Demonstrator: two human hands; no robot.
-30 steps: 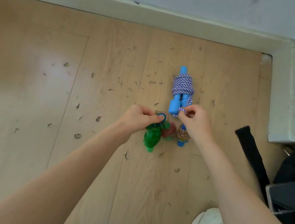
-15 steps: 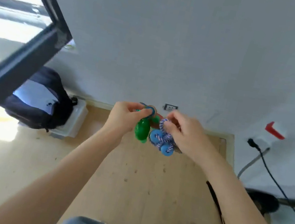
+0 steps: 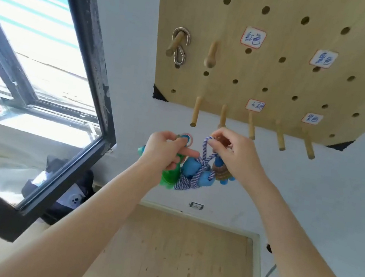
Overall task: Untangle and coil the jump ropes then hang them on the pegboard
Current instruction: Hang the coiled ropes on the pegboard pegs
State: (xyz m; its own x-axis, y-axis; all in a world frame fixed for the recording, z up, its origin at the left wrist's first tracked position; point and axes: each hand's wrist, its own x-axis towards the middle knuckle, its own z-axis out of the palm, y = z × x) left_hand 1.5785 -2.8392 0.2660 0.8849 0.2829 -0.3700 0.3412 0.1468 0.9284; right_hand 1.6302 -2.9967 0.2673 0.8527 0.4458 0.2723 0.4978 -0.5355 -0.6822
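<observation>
Jump ropes (image 3: 191,173), coiled, now hang raised just below the pegboard (image 3: 274,57), which was unseen before. Left hand (image 3: 162,149) grips the green bundle (image 3: 168,177); right hand (image 3: 234,154) pinches a blue-white loop (image 3: 209,143).

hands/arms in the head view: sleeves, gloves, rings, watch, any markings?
Both bare: left hand and right hand wear no gloves, and no rings show. Both forearms are uncovered to the frame's edge, with no sleeves, watch, bands or markings in view. Short, plain fingernails, as far as visible.

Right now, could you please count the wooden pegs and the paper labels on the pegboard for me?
Wooden pegs: 7
Paper labels: 4
Total: 11
</observation>
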